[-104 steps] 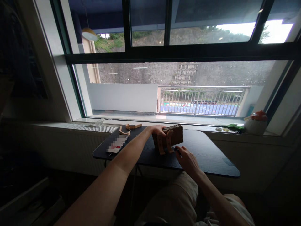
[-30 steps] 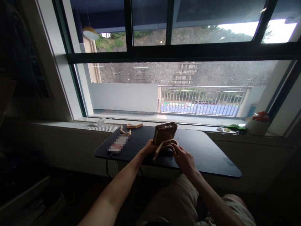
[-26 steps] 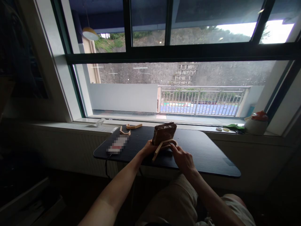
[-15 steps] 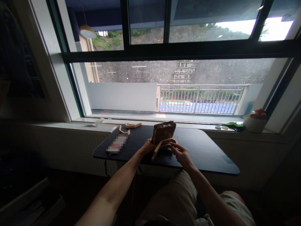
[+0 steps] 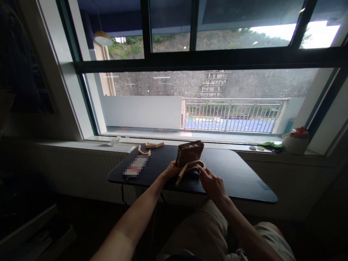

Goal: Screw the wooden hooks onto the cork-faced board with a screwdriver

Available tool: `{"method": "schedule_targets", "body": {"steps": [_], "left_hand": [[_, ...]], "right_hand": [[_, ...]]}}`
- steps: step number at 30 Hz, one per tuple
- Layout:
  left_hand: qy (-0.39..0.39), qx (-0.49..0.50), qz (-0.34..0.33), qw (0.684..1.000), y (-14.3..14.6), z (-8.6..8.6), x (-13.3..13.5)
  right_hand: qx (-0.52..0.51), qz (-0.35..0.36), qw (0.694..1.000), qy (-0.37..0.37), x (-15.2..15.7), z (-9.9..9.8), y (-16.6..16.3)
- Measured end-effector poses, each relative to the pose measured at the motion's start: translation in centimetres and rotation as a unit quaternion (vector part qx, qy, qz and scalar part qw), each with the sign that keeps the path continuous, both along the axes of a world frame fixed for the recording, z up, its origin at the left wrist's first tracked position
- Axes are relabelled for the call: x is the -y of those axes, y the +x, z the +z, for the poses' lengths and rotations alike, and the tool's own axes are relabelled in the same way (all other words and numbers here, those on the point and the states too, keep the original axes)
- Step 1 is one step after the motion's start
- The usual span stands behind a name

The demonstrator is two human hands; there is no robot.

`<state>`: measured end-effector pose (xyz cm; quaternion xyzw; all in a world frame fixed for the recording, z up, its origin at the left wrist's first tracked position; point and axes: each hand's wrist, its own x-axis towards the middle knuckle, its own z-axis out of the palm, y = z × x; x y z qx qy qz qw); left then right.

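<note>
Left hand [image 5: 170,170] — clasps brown wooden block [image 5: 189,153] | right hand [image 5: 210,182] — pinches curved wooden piece [image 5: 187,168]

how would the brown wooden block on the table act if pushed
Probably stiff: the brown wooden block has straight edges. It stands on edge, so a push may tip it. The left hand grips its base, the right hand nearby.

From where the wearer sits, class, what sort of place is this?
Likely a home or studio room: a small dark table against a wide window, a balcony railing outside, and the left hand and right hand holding a wooden model on it.
</note>
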<state>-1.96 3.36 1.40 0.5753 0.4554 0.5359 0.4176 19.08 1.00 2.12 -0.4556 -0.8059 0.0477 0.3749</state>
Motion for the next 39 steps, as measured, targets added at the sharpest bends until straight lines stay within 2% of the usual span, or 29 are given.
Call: {"method": "schedule_targets", "body": {"steps": [8, 15, 18, 20, 21, 23, 26, 28, 31, 34, 36, 39], "left_hand": [[0.015, -0.008, -0.002, 1.0, -0.1, 0.5, 0.2], [0.022, -0.016, -0.013, 1.0, -0.3, 0.3, 0.1], [0.019, -0.014, -0.011, 1.0, -0.2, 0.5, 0.3], [0.017, -0.011, -0.014, 1.0, 0.0, 0.8, 0.6], [0.017, -0.008, -0.017, 1.0, 0.1, 0.9, 0.8], [0.016, -0.003, -0.025, 1.0, 0.3, 1.2, 1.1], [0.012, 0.003, -0.031, 0.999, 0.6, 1.4, 1.2], [0.006, 0.005, -0.028, 1.0, 0.6, 1.4, 1.0], [-0.001, 0.006, -0.02, 1.0, 0.4, 1.3, 0.8], [-0.001, 0.007, -0.015, 1.0, 0.2, 1.2, 0.6], [0.0, 0.008, -0.015, 1.0, 0.1, 1.1, 0.4], [0.0, 0.01, -0.015, 1.0, -0.1, 0.8, 0.2]], "right_hand": [[-0.182, 0.023, 0.978, -0.099, -2.1, -0.4, -1.0], [-0.252, 0.075, 0.946, -0.192, -1.5, 0.6, 0.2], [-0.313, 0.14, 0.904, -0.257, -0.9, 0.4, 1.0], [-0.358, 0.17, 0.879, -0.266, -0.6, -0.3, 1.1], [-0.363, 0.166, 0.883, -0.249, -0.5, -0.7, 1.1], [-0.312, 0.134, 0.923, -0.178, -0.3, -1.4, 1.0], [-0.136, 0.092, 0.986, -0.034, -0.1, -1.6, 1.0], [-0.012, 0.058, 0.997, 0.046, 0.0, -1.2, 1.2], [0.1, 0.013, 0.99, 0.102, -0.1, -0.5, 1.8], [0.079, 0.016, 0.992, 0.092, -0.4, -0.3, 1.9], [-0.025, 0.026, 0.999, 0.028, -0.5, -0.4, 1.5], [-0.182, 0.031, 0.979, -0.089, -0.6, -0.7, 0.8]]}}
